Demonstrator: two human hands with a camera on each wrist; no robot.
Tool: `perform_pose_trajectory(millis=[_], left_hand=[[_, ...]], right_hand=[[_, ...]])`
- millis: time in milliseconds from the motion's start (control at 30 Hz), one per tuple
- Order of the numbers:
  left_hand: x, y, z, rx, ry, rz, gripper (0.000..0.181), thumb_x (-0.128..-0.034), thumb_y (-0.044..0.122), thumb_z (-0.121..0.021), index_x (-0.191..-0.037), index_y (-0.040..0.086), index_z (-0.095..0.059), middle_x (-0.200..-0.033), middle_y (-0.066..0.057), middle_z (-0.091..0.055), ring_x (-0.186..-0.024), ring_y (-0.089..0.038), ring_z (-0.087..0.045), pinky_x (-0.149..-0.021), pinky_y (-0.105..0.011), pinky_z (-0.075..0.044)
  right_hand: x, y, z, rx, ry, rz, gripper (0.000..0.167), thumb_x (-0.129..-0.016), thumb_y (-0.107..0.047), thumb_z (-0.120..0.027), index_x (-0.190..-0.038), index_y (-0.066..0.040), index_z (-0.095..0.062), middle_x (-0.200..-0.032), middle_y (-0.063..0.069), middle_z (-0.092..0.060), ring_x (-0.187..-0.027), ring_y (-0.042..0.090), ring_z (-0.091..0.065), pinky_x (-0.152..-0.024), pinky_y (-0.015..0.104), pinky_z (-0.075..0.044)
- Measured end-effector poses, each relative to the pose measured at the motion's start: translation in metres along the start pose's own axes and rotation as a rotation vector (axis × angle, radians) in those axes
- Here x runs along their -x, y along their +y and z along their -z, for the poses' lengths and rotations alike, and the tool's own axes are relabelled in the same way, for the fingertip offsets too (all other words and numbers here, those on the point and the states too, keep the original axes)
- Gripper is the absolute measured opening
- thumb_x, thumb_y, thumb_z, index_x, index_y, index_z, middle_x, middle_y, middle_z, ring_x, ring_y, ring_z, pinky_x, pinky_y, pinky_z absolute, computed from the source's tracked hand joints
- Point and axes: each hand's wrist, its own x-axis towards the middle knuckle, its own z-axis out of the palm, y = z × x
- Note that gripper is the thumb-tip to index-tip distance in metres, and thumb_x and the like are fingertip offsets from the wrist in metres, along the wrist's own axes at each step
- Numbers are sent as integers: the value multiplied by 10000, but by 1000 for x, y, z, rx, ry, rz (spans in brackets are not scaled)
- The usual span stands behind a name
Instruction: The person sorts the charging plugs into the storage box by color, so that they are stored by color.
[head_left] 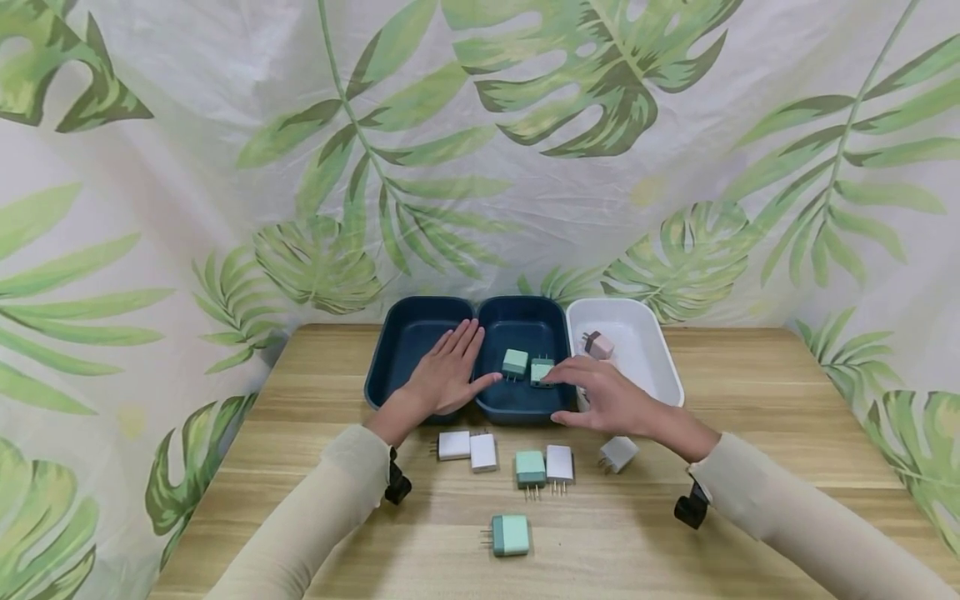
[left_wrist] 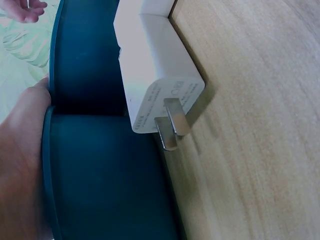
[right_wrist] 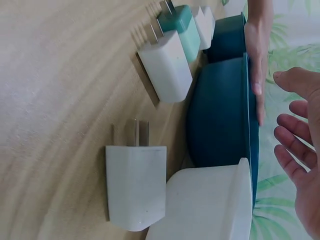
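Note:
My left hand [head_left: 444,377] lies with straight fingers over the adjoining rims of the left dark blue bin [head_left: 401,367] and the middle dark blue bin [head_left: 517,312]. Two green plug chargers sit inside the middle bin: one [head_left: 514,362] near its centre, the other [head_left: 542,368] partly behind my right fingertips. My right hand [head_left: 611,398] hovers over the rims of the middle and white bins. Loosely bent and spread, its fingers hold nothing in the right wrist view. A pink charger [head_left: 598,345] lies in the white bin [head_left: 637,333].
In front of the bins lie white chargers [head_left: 483,453], [head_left: 453,445], [head_left: 559,463], a green charger [head_left: 530,469] and a tilted white charger [head_left: 618,453]. Another green charger [head_left: 511,535] lies closer on the wooden table [head_left: 315,508]. A leaf-patterned cloth [head_left: 570,217] hangs behind.

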Motion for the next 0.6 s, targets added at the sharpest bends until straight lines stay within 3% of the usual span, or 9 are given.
perform_pose_trajectory(millis=[267,600], left_hand=[[-1,0,1,-1,-11,-1,961,-1058,747,-286,-1707,65,-91,-1786,-121,-39,-1653,-254,-2,-1332,-447,-69],[0,1,3,-1,-5,-1,941,-1069,714,-331,-1704,55,-115,-1784,-123,-47,-1652,-263,-24,-1332,-453,-78]], right_hand=[[12,-13,0,-32,-17,-26,444,-857,-234,-903,-1252,-94,-756,-1221,53,-741,-1129,215,-703,-921,408,-614],[21,-28,-5,-75,-28,11,428,-863,-232,-897,-1242,-90,-758,-1215,38,-747,-1118,201,-703,-923,415,-604]])
